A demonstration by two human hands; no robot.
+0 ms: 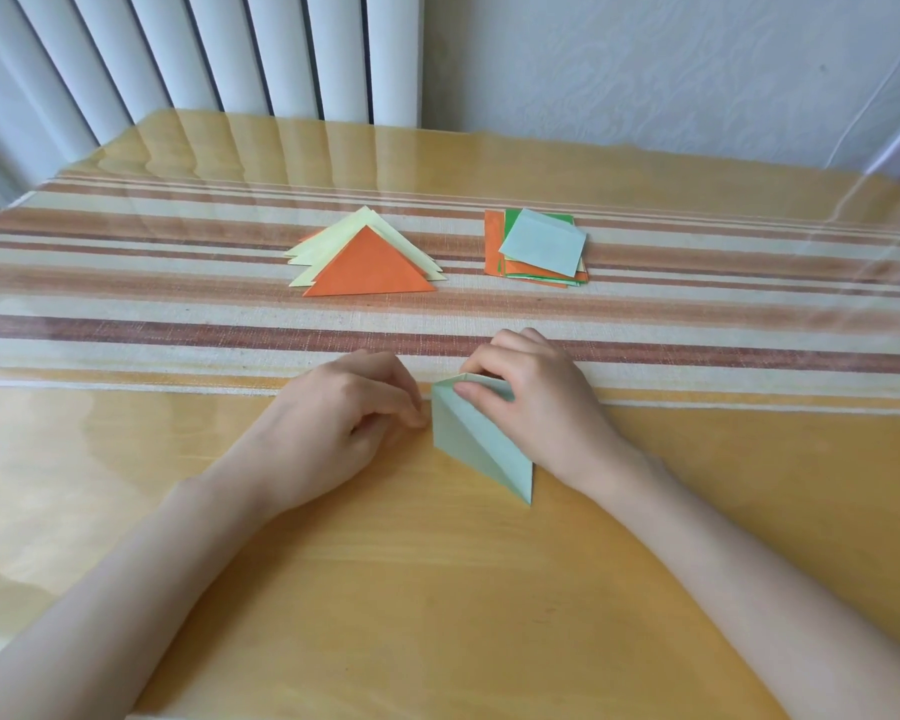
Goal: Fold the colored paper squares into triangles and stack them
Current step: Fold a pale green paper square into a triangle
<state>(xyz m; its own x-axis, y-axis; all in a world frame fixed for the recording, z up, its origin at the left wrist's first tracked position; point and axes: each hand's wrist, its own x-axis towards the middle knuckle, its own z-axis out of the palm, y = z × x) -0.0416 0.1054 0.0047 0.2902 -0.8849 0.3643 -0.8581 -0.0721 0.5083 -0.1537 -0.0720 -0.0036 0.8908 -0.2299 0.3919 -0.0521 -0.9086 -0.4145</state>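
A pale green paper (468,444) lies half folded on the table in front of me, one flap raised over the other. My right hand (536,402) pinches its far corner between thumb and fingers. My left hand (349,413) rests curled at the paper's left edge, fingertips touching it. Farther back on the left lies a stack of folded triangles (370,267), orange on top with pale yellow ones beneath. To the right of it sits a pile of unfolded squares (539,249), pale blue on top, green and orange below.
A striped cloth runner (178,314) crosses the wooden table (437,589) under a clear glossy cover. A white radiator (204,54) and a wall stand behind the table's far edge.
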